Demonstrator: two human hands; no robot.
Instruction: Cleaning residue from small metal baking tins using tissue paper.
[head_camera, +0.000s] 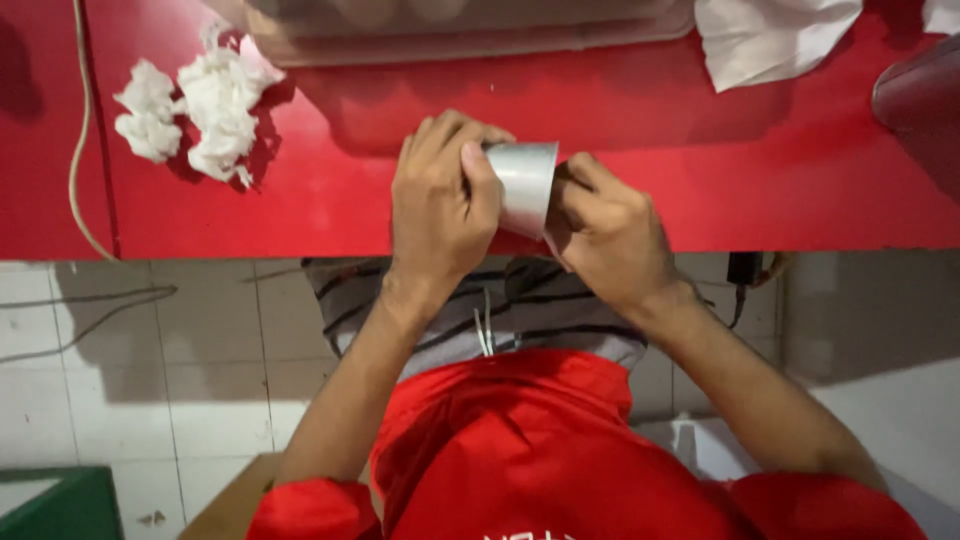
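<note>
A small silvery metal cup (523, 186) lies on its side between both hands, just above the front edge of the red table (340, 190). My left hand (440, 205) wraps around the cup's wider rim end, thumb on its side. My right hand (603, 232) presses against the narrower end from the right, fingers curled under it. Much of the cup's lower part is hidden by my fingers.
Two wads of crumpled white tissue (200, 105) lie at the table's left. A clear plastic tray (470, 35) sits at the back, a white cloth (770, 35) at back right, a dark rounded object (920, 100) at far right. A cord (80, 130) hangs at left over the tiled floor.
</note>
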